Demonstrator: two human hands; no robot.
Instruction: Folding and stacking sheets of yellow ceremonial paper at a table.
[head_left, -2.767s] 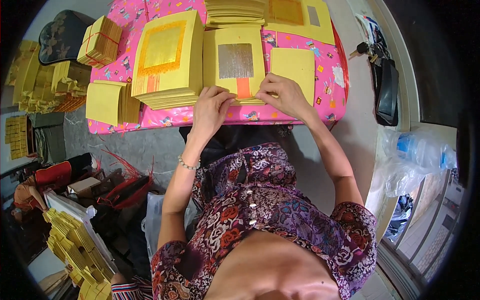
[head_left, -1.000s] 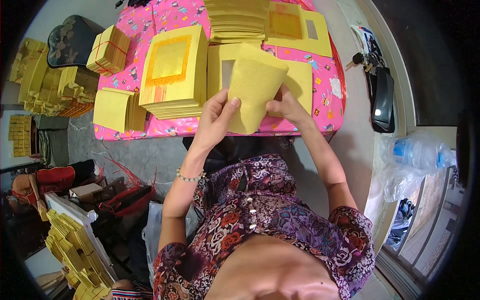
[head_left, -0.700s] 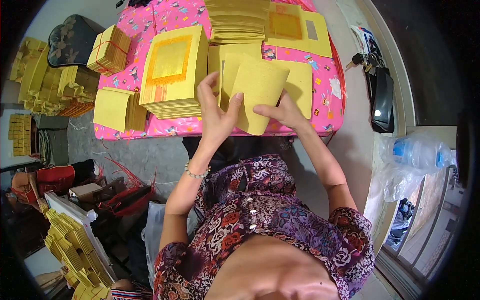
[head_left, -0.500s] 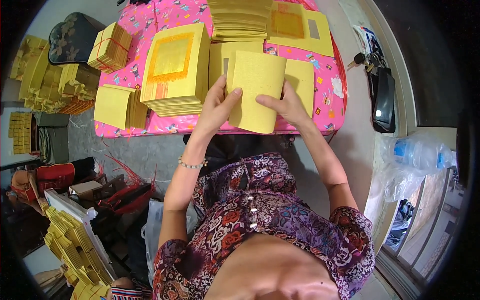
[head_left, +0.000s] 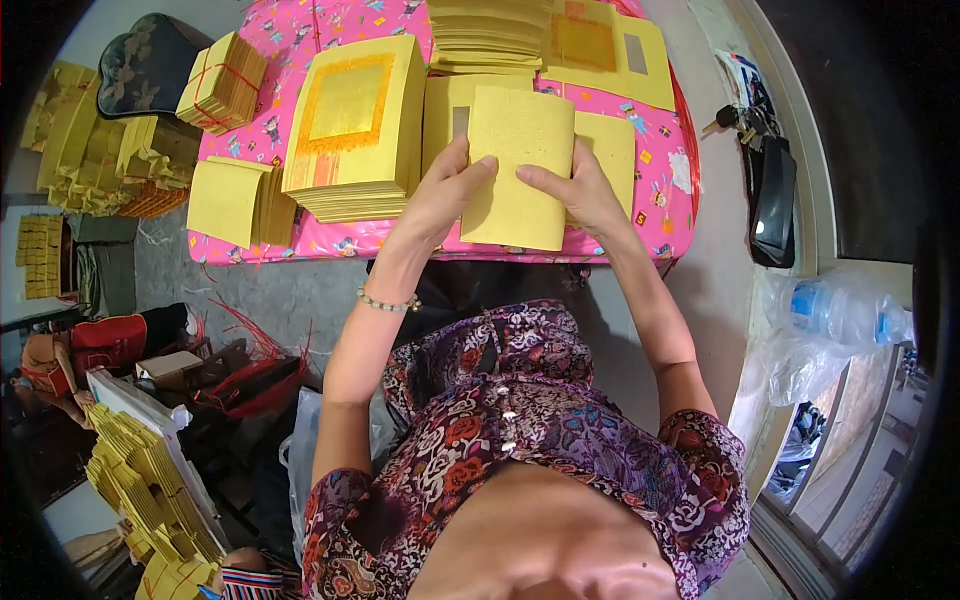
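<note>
My left hand (head_left: 445, 192) and my right hand (head_left: 582, 192) grip a folded yellow paper sheet (head_left: 518, 140) by its two sides. Both thumbs lie on its face, while the other fingers go behind it and are mostly hidden. Beneath and behind it, yellow paper (head_left: 612, 160) shows on the pink patterned tablecloth (head_left: 655, 225). To the left of my left hand stands a thick stack of yellow paper (head_left: 352, 108), its top sheet bearing a gold square with an orange border. Further left leans a small batch of folded yellow sheets (head_left: 225, 203).
At the back is a tall yellow paper stack (head_left: 487, 35), with a flat patched sheet (head_left: 612, 52) to its right. A red-tied bundle (head_left: 222, 85) sits at the table's left corner. Keys (head_left: 745, 125) and a black case (head_left: 770, 200) lie on the right ledge. Piled yellow bundles (head_left: 155, 490) stand lower left.
The folded sheet has moved slightly up and away from me, and its curved lower edge now looks flatter. My hands still hold both sides.
</note>
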